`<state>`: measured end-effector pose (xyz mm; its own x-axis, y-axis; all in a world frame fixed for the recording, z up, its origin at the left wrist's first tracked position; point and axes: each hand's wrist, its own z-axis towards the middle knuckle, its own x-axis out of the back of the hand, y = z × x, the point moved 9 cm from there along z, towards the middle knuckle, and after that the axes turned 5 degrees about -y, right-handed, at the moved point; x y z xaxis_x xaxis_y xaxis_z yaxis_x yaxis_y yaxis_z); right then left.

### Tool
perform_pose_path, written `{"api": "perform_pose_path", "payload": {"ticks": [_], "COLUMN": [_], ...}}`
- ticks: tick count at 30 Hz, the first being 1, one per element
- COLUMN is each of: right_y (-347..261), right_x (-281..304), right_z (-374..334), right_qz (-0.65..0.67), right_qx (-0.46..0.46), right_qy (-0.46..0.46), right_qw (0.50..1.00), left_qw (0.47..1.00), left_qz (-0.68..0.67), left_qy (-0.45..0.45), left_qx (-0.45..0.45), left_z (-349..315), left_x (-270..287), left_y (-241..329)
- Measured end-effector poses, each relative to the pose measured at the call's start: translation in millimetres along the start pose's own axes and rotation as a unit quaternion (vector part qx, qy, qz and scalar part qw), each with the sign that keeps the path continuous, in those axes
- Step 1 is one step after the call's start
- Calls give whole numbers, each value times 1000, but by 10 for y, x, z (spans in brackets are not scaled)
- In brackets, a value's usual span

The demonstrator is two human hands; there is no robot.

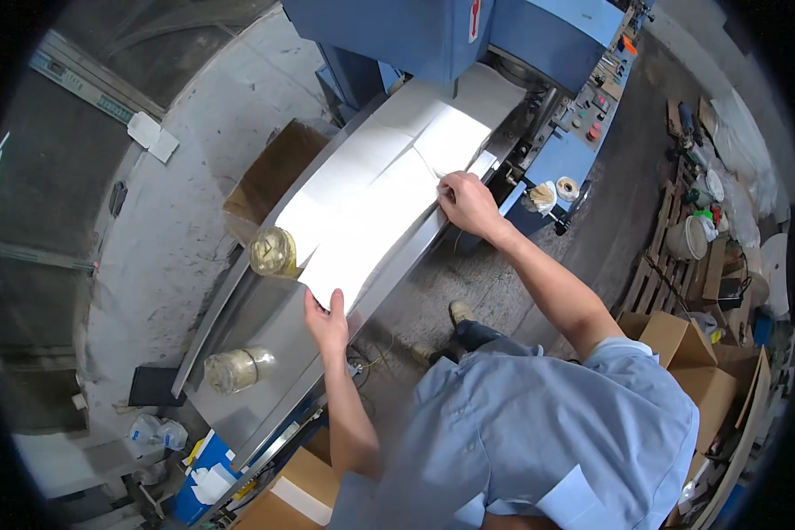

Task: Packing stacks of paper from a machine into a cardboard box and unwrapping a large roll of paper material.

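Long white sheets [353,234] lie on a metal table [287,331] and run up to a blue machine [389,35]. At the near end of the top sheet, my left hand [329,329] grips the edge between thumb and fingers. My right hand [470,205] is closed at the sheet's right edge, farther up, with its fingertips pinched together there. What lies under those fingertips is partly hidden. Beside the sheets' left edge stands a glass jar [272,252] with yellowish contents. A second jar [238,371] is on the table's near left part.
A control panel [583,124] with coloured buttons flanks the machine on the right; tape rolls [567,188] sit at its near end. An open cardboard box [278,172] stands behind the table. Another box [305,486] is at the lower left, and more boxes [689,367] are at right.
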<state>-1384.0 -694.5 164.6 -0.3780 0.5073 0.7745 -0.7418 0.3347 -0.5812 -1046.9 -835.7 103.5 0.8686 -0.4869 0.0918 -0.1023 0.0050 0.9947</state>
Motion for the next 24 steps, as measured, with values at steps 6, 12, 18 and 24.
{"api": "perform_pose_path", "payload": {"ticks": [6, 12, 18, 24], "right_y": [-68, -285, -719, -576], "right_x": [-75, -438, -758, -874], "right_z": [95, 54, 82, 556], "right_qz": [56, 115, 133, 172], "right_qx": [-80, -91, -56, -68], "right_qy": [-61, -172, -265, -194], "right_qw": [993, 974, 953, 963], "left_qw": [992, 992, 984, 980], "left_qz": [121, 94, 130, 165], "left_qy": [40, 87, 110, 95], "left_qx": [13, 19, 44, 60], "left_z": [7, -166, -391, -246], "left_x": [73, 516, 1294, 1610], "left_y": [19, -95, -136, -46]}}
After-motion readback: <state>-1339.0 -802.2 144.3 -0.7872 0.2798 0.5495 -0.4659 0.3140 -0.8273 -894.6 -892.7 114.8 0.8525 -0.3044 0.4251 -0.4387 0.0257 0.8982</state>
